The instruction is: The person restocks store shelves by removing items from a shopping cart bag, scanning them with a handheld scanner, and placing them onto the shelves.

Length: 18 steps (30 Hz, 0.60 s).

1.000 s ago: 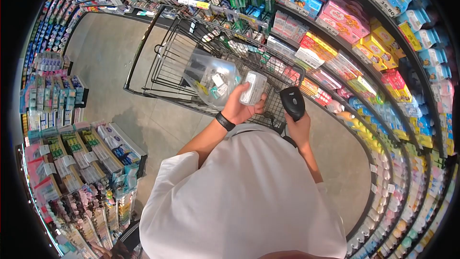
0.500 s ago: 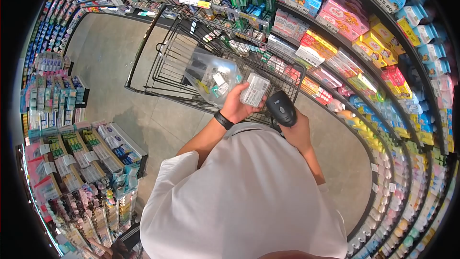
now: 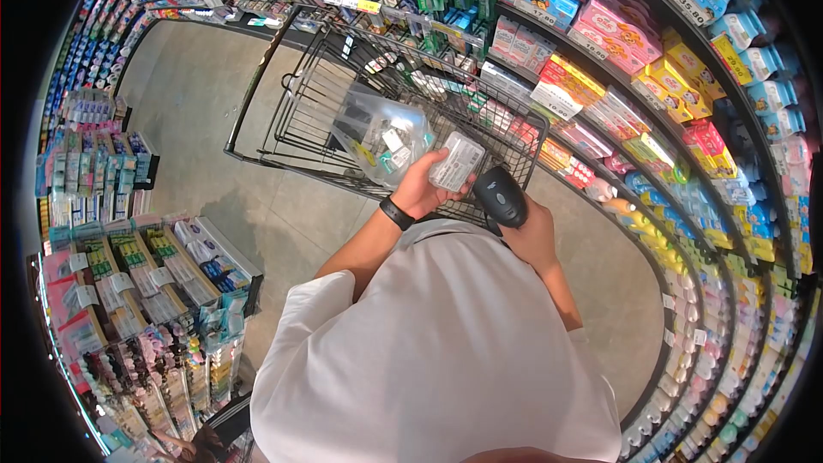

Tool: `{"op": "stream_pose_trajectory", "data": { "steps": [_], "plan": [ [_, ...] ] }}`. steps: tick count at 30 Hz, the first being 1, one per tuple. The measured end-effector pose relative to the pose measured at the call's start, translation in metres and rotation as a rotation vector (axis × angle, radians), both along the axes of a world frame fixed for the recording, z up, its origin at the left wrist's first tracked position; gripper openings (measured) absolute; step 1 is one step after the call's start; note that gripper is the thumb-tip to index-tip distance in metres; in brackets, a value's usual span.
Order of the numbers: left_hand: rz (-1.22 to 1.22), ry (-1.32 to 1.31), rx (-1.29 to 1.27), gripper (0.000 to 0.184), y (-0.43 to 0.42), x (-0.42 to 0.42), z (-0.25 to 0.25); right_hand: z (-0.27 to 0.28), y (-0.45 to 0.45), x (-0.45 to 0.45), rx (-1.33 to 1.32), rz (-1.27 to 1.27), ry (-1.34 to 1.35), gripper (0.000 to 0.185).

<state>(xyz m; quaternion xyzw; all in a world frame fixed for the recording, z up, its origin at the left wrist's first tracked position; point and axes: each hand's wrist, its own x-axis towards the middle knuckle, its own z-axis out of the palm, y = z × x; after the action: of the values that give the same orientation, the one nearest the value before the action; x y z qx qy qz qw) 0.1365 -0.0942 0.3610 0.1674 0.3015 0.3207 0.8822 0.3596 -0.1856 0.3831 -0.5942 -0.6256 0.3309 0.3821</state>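
Note:
A small clear-and-white package (image 3: 458, 161) with printed text is held in my left hand (image 3: 421, 190), its fingers around the sides. A black handheld scanner (image 3: 500, 195) sits in my right hand (image 3: 531, 233), with its head close beside the package's right side. Both are over the near side of a wire shopping cart (image 3: 296, 159). Inside the cart, just left of the package, is a clear plastic bag (image 3: 390, 141) with small white and green items in it.
Shelves of boxed goods (image 3: 600, 26) curve along the top and right. A display rack of packaged items (image 3: 146, 279) stands at the lower left. Grey floor (image 3: 197, 77) shows between rack and cart. Part of another person (image 3: 201, 446) appears at the bottom left.
My right hand has moved left with the scanner, bringing it closer to the package. The package in my left hand is slightly more tilted. The person at the bottom left has shifted.

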Motion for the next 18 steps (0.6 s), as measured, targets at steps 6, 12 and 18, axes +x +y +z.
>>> {"op": "stream_pose_trajectory", "data": {
  "steps": [6, 12, 18],
  "plan": [
    [-0.011, 0.014, 0.012, 0.052, -0.001, -0.002, -0.005, 0.003, 0.001, -0.004, -0.060, -0.093, 0.232, 0.038],
    [0.031, 0.240, 0.230, 0.056, -0.006, 0.004, 0.000, -0.006, 0.001, -0.003, -0.075, -0.153, 0.232, 0.034],
    [-0.052, 0.430, 0.465, 0.068, -0.004, 0.010, -0.007, -0.011, 0.004, -0.005, -0.082, -0.213, 0.339, 0.019]
  ]
}}
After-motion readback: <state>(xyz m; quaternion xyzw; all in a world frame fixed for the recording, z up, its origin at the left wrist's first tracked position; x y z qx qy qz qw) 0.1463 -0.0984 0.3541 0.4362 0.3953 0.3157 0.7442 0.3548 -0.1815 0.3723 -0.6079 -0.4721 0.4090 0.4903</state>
